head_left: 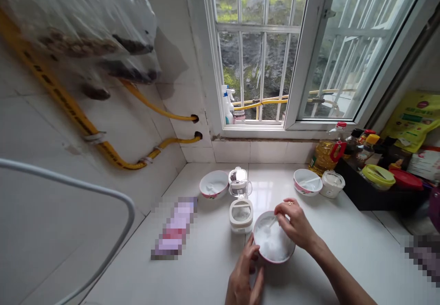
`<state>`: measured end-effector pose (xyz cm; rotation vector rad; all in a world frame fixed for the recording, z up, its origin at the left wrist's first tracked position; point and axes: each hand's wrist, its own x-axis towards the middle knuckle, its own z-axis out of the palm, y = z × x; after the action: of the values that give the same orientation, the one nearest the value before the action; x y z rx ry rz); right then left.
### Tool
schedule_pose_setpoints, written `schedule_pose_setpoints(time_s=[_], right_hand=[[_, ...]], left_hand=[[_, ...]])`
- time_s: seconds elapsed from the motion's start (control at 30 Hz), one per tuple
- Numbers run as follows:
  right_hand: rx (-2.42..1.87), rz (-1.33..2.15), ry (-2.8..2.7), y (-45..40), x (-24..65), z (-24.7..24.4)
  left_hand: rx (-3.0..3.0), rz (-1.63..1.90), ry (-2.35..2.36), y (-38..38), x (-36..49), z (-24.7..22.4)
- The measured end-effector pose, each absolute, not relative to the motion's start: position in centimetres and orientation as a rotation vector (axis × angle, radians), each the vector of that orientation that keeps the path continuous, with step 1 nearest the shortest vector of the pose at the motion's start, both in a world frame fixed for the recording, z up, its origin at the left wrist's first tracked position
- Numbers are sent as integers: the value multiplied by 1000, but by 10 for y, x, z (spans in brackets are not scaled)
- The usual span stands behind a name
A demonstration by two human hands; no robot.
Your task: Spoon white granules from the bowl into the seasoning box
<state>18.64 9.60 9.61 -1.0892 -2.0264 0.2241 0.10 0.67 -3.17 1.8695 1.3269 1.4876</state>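
Observation:
A white bowl with a pink rim, holding white powder, stands on the counter in front of me. My left hand grips its near left side, with the fingers at the rim and the thumb lower down. Pinched in my right hand is a small white spoon, whose tip dips into the powder. Just left of the bowl is a clear lidded jar, with another jar behind it. My fingers partly hide the spoon's handle.
A bowl with white contents sits at the back left, beside a blurred purple packet. Back right are another bowl, a white lidded jar, an oil bottle and a black seasoning box. A grey tube curves at left.

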Motion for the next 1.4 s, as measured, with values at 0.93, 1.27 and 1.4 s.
schedule_pose_setpoints(time_s=[0.93,1.27,1.4], right_hand=[[-1167,1120,-1207,103,193,102],[-1230,790,-1581,98,187,97],[-1227,622,-1833,93,180,96]], left_hand=[[1827,1322,1326,4,-7,0],[1825,1326,1295,4,-7,0],[1846,1344,1280,2,-5,4]])
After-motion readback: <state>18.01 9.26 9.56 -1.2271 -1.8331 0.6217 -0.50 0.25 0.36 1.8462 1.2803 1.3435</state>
